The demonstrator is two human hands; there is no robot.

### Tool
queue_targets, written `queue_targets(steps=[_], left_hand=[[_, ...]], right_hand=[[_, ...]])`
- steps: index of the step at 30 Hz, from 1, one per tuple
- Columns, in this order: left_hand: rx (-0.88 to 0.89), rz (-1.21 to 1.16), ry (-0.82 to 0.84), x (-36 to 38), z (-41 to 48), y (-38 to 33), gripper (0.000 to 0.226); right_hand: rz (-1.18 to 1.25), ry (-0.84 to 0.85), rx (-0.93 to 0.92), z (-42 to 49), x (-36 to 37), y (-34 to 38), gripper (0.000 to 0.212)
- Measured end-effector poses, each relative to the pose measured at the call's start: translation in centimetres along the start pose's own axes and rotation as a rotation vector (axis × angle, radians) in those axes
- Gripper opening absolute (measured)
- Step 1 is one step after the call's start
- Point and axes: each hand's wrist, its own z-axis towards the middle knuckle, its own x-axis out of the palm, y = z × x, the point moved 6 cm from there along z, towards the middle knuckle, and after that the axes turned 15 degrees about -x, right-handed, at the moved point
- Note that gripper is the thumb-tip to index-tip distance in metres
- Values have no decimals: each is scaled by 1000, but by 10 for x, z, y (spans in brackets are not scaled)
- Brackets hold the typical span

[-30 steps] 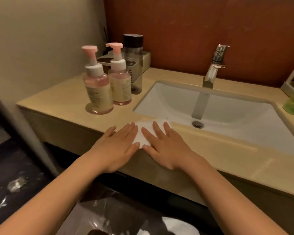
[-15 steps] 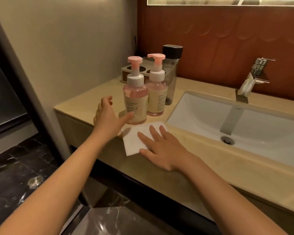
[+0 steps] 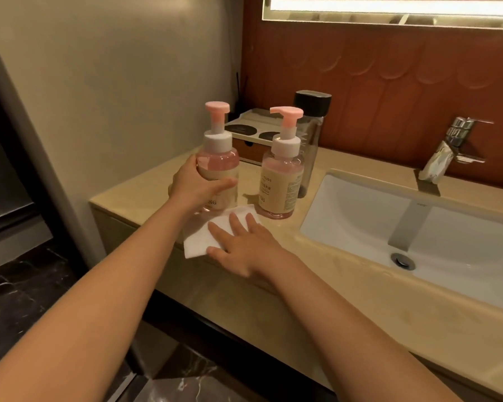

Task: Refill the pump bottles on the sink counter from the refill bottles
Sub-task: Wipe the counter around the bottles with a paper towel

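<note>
Counter, sink set in at right. Near the left end, your left hand grips the first pump bottle — the second pump bottle stands just beside it. Your right hand lies flat, fingers straight, on a white napkin.

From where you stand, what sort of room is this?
Most likely a bathroom, perhaps a hotel's: a white sink set in a stone counter, a chrome tap over it, and pump bottles alongside.
</note>
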Motion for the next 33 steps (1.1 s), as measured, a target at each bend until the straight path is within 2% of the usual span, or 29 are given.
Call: queue_targets(steps=[11,18,25,30,33], left_hand=[[-77,-30,-176,-32,76,1,69],[-52,-27,-175,-32,88,-12,63],[0,69,-76,-32,67,-16,70],[-13,28,-54,-22,45,-13,64],[-28,39,-40,-8,37,-11,67]], right_hand=[[22,-28,88,94,-25,-24,69],[45,-43,130,109,-30,-30,75],[-17,-31,21,48,-8,-14,75],[-4,-35,3,-33,4,-11,69],[-27,-40,50,-86,12,-21,67]])
